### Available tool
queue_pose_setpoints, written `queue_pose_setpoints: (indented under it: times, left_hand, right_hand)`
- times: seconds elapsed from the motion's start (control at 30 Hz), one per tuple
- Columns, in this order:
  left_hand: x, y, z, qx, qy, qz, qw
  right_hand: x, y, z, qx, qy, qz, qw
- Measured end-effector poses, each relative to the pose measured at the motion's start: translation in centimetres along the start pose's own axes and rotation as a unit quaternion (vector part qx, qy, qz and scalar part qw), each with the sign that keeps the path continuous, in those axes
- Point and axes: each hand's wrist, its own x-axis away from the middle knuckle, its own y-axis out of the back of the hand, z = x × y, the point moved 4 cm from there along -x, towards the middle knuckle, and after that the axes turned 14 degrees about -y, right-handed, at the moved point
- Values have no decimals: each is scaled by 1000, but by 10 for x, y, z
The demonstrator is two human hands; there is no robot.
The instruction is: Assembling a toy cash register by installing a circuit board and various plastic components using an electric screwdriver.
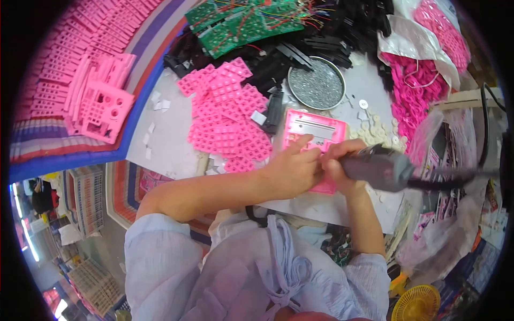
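Observation:
A pink plastic casing (316, 119) lies on the white table in front of me, with a grey strip and small parts inside it. My left hand (293, 170) is closed over its near left part, the index finger reaching across the inside. My right hand (342, 160) is wrapped round a dark electric screwdriver (377, 168), which lies nearly level over the casing's right side. The tool's tip is hidden behind my fingers, close to the left hand. Beyond the casing stands a round metal tin (317, 83) full of small silvery screws.
Pink button pads (227, 115) are heaped left of the casing. Green circuit boards (246, 24) with wires and black plastic parts (342, 32) lie behind. Pale round pieces (377, 131) and bright pink parts (417, 80) are at the right. Stacked pink casings (104, 112) stand far left.

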Motion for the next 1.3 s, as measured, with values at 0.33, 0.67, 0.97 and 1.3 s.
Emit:
queue_pose_setpoints:
  times: [0.33, 0.67, 0.97, 1.3]
  left_hand:
    - [80, 82, 56, 42, 264, -41, 963]
    - [122, 113, 65, -7, 336, 13, 942]
    - [78, 57, 29, 642, 483, -208, 558]
    - [88, 64, 20, 194, 292, -47, 935]
  right_hand:
    - [-8, 42, 69, -137, 69, -42, 987]
    - [-10, 47, 84, 115, 93, -307, 940]
    - [0, -76, 76, 378, 103, -22, 920]
    - [-28, -16, 36, 168, -126, -27, 977]
